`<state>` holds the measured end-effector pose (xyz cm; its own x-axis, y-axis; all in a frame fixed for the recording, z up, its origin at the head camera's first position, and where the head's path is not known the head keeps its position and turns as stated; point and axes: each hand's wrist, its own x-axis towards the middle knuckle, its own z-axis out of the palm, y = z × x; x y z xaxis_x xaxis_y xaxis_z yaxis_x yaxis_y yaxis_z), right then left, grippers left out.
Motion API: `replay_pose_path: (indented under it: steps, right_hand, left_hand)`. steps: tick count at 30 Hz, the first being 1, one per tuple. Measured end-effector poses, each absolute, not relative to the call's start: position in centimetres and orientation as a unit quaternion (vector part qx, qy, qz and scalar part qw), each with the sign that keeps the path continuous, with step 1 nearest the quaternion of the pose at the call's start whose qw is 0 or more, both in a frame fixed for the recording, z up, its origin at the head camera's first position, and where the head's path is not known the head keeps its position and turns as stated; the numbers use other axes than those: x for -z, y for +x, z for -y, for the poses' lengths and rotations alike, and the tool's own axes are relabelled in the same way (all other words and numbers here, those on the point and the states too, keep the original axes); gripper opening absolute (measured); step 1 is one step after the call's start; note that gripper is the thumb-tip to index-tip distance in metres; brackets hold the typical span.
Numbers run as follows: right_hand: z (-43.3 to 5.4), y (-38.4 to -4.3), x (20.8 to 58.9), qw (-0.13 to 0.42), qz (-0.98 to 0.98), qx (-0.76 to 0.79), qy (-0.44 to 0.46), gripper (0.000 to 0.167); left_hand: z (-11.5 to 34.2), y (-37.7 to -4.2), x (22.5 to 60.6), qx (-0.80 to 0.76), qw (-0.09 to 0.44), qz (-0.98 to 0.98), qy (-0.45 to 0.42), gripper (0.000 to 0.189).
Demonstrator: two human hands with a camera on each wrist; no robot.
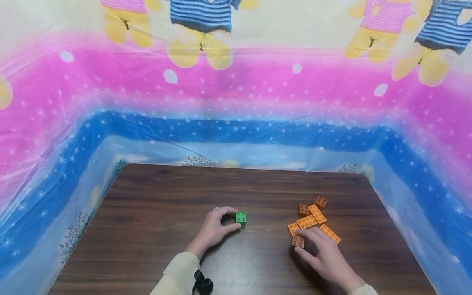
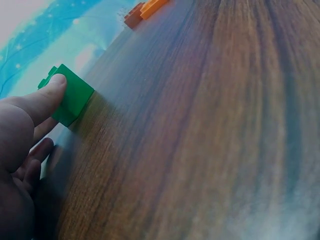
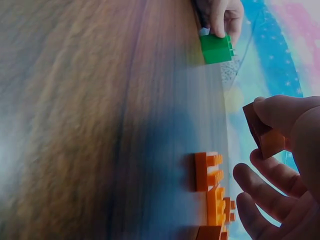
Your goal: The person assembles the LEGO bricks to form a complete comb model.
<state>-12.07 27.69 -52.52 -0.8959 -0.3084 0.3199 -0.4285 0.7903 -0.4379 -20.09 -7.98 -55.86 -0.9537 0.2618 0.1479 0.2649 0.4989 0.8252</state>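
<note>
My left hand [image 1: 215, 225] pinches a green toy building block [image 1: 241, 217] between thumb and fingers near the middle of the table. In the left wrist view the block [image 2: 75, 97] stands on or just at the wood, studs up, the thumb pressed to its side. My right hand [image 1: 328, 254] holds a small brown-orange building block [image 1: 298, 241] by its sides. The right wrist view shows this block [image 3: 272, 143] raised off the table, thumb on one side and a finger on the other. The remaining fingers of that hand spread loosely.
Several orange bricks [image 1: 307, 222] lie close together beyond the right hand, one [image 1: 330, 234] partly behind it. Two small brown-orange blocks [image 1: 304, 209] [image 1: 321, 201] lie at the far side of this group. A printed cloth [image 1: 236, 131] surrounds the dark wooden table [image 1: 166, 192].
</note>
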Motion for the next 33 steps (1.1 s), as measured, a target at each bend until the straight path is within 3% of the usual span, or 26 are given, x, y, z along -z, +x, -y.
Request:
replay_pose_path:
  steps: [7,15,33]
  right_hand:
    - [-26.6,-12.8,51.9,0.092,0.933,-0.299,0.18,0.042]
    - [-25.2,-13.7,51.4,0.118,0.932,-0.288,0.185,0.038]
    - [-21.1,-16.3,51.0,0.093,0.908,-0.359,0.194,0.041]
  left_hand:
    - [8.0,-20.2,55.9,0.481,0.002,0.864,-0.15,0.036]
    - [8.0,-20.2,56.0,0.479,0.002,0.865,-0.147,0.037]
    - [7.9,-20.2,56.0,0.479,0.003,0.866,-0.145,0.036]
